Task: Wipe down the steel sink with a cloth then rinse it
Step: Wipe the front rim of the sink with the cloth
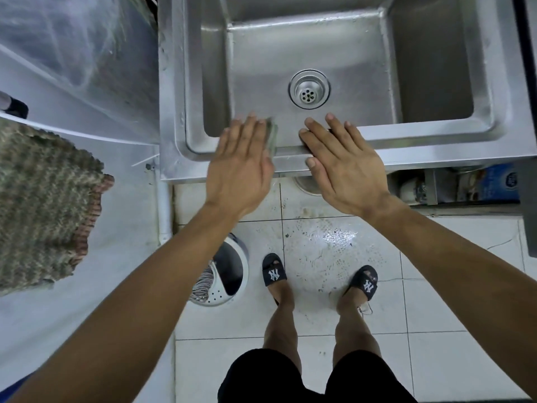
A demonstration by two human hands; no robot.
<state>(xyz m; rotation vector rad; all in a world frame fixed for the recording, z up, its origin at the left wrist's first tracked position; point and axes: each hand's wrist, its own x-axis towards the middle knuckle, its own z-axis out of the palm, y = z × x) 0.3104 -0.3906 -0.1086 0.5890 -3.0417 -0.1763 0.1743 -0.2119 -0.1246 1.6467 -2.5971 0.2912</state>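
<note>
The steel sink (436,135) fills the upper middle, with a round drain (309,89) in its wet basin. My left hand (241,167) lies flat on the sink's front rim, pressing a grey-green cloth (271,138) against the rim's inner edge; most of the cloth is hidden under the palm. My right hand (345,167) rests palm down on the front rim just to the right, fingers spread and holding nothing.
A white counter (128,205) on the left carries a knitted brown-green mat (43,205) and a clear plastic cover (78,48). On the wet tiled floor (325,248) stand my sandalled feet and a mop bucket (226,274). Boxes and a bowl sit on a shelf (465,187) under the sink.
</note>
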